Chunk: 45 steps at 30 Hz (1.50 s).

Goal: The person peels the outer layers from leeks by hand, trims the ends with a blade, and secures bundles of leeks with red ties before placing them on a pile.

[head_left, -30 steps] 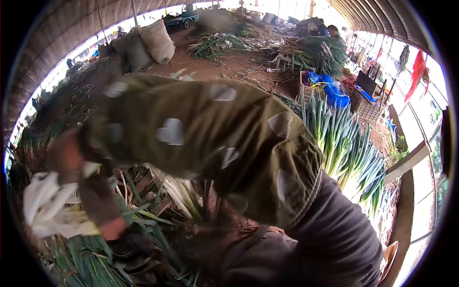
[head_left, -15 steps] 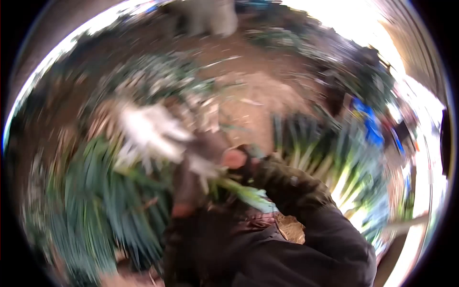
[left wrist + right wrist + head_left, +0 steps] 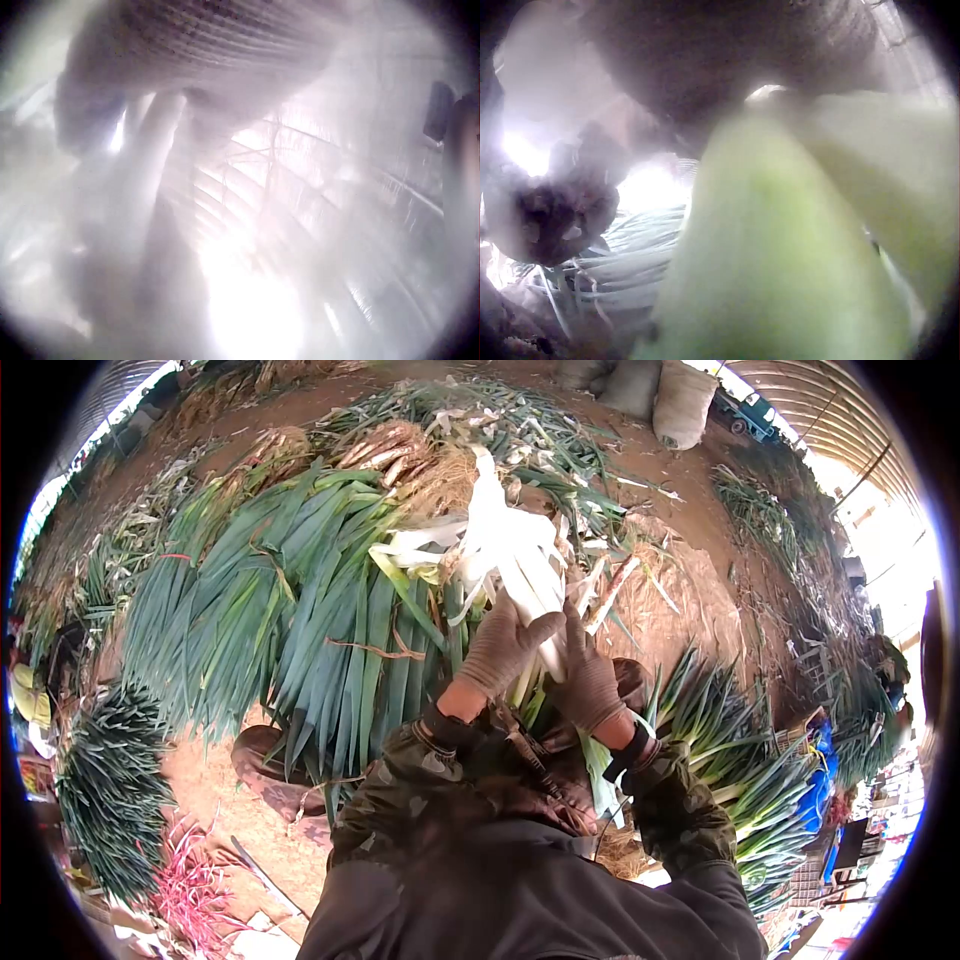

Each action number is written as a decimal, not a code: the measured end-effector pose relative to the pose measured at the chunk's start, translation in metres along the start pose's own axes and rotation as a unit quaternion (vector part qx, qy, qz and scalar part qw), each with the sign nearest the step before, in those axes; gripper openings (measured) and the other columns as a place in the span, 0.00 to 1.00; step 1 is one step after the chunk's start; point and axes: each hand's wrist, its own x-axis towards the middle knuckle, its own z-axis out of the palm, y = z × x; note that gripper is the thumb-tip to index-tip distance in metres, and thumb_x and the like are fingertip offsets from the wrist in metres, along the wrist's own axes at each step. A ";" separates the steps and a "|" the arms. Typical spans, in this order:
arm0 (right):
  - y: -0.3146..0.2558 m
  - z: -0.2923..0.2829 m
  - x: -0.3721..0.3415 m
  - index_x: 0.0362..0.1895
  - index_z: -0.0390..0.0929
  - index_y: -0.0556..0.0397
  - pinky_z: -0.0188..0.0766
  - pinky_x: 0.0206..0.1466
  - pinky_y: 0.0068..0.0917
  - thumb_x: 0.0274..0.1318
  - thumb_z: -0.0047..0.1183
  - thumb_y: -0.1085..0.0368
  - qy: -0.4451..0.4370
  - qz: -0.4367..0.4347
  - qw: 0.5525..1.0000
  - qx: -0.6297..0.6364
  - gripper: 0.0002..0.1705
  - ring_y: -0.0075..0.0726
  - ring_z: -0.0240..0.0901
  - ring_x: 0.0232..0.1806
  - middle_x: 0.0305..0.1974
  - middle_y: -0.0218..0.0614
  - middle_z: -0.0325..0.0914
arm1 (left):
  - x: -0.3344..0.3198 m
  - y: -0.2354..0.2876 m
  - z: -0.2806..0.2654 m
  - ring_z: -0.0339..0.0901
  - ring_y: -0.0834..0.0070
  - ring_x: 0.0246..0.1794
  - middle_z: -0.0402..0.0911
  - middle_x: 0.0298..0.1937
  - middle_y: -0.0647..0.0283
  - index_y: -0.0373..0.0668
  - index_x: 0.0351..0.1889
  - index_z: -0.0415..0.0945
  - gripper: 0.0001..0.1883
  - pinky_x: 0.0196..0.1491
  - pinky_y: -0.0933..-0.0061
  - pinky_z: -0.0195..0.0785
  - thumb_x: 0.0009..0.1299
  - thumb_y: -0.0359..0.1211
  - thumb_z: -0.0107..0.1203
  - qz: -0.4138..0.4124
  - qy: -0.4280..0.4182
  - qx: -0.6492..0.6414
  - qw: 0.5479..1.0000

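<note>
A white leek stalk point(image 3: 520, 575) with loose, peeling pale layers stands out brightly in front of the body. My gloved left hand point(image 3: 497, 652) grips it from the left, its thumb laid across the stalk. On the other side my gloved right hand point(image 3: 590, 682) holds the lower part, fingers pointing up along it. In the right wrist view the pale green leek point(image 3: 765, 225) passes beneath the glove, close to the camera. The left wrist view is hazy, with the ribbed glove point(image 3: 202, 60) above a pale stalk point(image 3: 159, 142).
A big heap of green leeks point(image 3: 300, 610) spreads to the left, another pile point(image 3: 740, 770) lies at the right. Peeled scraps point(image 3: 480, 415) cover the ground ahead. Pink ties point(image 3: 195, 885) and a dark leek bundle point(image 3: 112, 795) lie at lower left; sacks point(image 3: 683, 405) stand at the back.
The view has swung down and rightward. The outstretched right arm has drawn back toward the body, and the white leek has come from the far left to the front, between both hands.
</note>
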 end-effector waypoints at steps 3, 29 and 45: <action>0.003 -0.014 0.006 0.79 0.36 0.50 0.80 0.50 0.47 0.40 0.67 0.65 -0.002 0.029 0.999 0.024 0.66 0.64 0.79 0.46 0.54 0.60 0.72 | -0.014 0.041 -0.024 0.81 0.61 0.43 0.81 0.44 0.49 0.37 0.57 0.69 0.31 0.45 0.65 0.72 0.66 0.49 0.65 -0.030 0.015 0.168 0.985; 0.037 -0.032 -0.011 0.78 0.44 0.52 0.74 0.61 0.34 0.37 0.60 0.75 -0.057 -0.021 0.978 0.198 0.61 0.50 0.79 0.55 0.58 0.55 0.76 | 0.046 -0.006 -0.208 0.82 0.65 0.37 0.84 0.41 0.59 0.35 0.49 0.79 0.14 0.43 0.66 0.74 0.71 0.34 0.56 0.168 0.251 0.262 0.916; 0.061 -0.062 -0.019 0.49 0.77 0.54 0.73 0.47 0.29 0.33 0.70 0.65 -0.263 -0.060 0.878 0.396 0.32 0.28 0.77 0.38 0.36 0.33 0.80 | 0.033 -0.028 -0.064 0.80 0.68 0.47 0.77 0.51 0.58 0.41 0.66 0.62 0.26 0.45 0.65 0.80 0.80 0.50 0.40 -0.029 -0.127 -0.344 0.930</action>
